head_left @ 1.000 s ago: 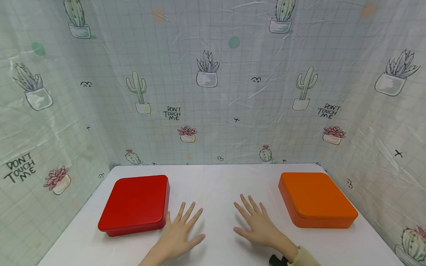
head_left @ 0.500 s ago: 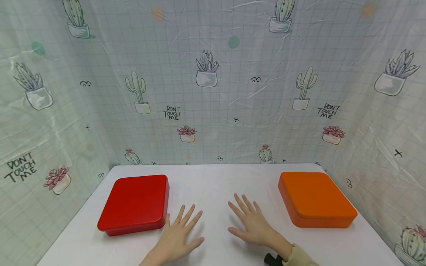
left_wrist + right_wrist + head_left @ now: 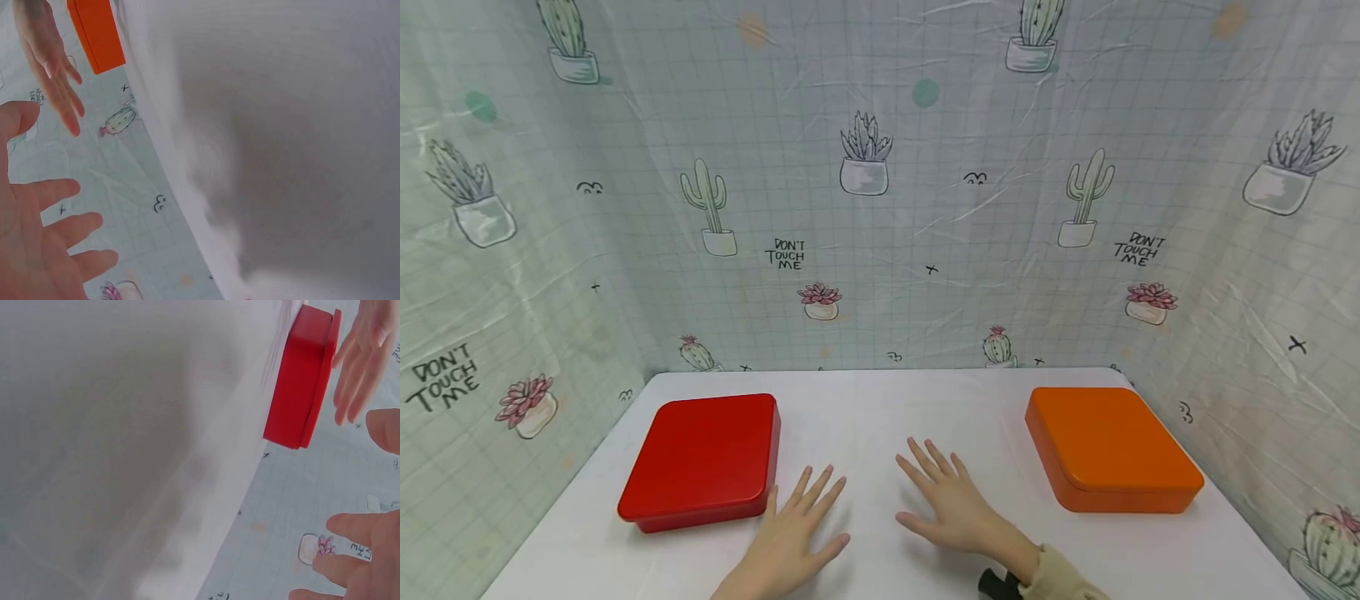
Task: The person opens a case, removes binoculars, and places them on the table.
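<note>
While my empty left grip [image 3: 786,537] splays beside the red lidded box [image 3: 703,458], my empty right grip [image 3: 953,510] splays over the tabletop [image 3: 865,408].

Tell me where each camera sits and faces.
Head: worn on the head, facing forward and down at the white table, red box and orange box; left hand and right hand show.
Left wrist: on that wrist, facing forward-right over the table, orange box at top; both hands show, left nearer.
Right wrist: on that wrist, facing forward-left over the table, red box at top; both hands show, right nearer.
Both wrist views share the hands and backdrop.
</note>
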Available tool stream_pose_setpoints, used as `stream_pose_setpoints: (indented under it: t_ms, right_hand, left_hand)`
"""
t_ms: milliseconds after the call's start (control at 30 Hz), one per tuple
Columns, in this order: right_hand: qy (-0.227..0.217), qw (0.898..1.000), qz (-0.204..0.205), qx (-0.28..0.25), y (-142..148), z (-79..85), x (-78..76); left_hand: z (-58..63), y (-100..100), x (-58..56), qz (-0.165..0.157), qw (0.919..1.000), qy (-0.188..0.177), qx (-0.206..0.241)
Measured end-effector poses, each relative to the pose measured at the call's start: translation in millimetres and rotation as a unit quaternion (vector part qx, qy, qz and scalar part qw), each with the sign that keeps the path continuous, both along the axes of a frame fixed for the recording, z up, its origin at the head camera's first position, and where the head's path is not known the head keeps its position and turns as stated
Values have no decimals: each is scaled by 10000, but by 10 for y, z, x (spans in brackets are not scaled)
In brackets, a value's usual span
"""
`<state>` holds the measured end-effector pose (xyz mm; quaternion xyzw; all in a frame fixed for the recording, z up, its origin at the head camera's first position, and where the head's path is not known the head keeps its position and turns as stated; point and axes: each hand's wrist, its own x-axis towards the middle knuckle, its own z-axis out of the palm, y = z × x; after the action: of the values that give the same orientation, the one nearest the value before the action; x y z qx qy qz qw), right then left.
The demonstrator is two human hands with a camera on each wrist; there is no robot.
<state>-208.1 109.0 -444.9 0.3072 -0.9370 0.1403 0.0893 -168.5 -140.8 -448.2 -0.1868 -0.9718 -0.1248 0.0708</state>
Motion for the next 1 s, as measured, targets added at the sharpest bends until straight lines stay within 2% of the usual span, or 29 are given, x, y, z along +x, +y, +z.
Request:
stream_pose_setpoints:
  t_ms: [333, 533, 667, 800, 1000]
  right_hand:
    - [-222, 9997, 63, -88, -158, 15, -26]
    - [-228, 9993, 115, -269, -248, 18, -42]
    - [-394, 9979, 162, -486, -318, 21, -55]
    - [-532, 9955, 203, -753, -402, 35, -67]
    - [-844, 9889, 268, -1193, -526, 59, -78]
  left_hand:
    - [-25, -101, 31, 332, 9975, 477, 404]
    - [-15, -167, 38, 484, 9922, 697, 912]
    - [4, -224, 40, 553, 9842, 889, 1425]
    - [27, -306, 26, 647, 9721, 1039, 2003]
    - [97, -442, 0, 953, 9578, 940, 2542]
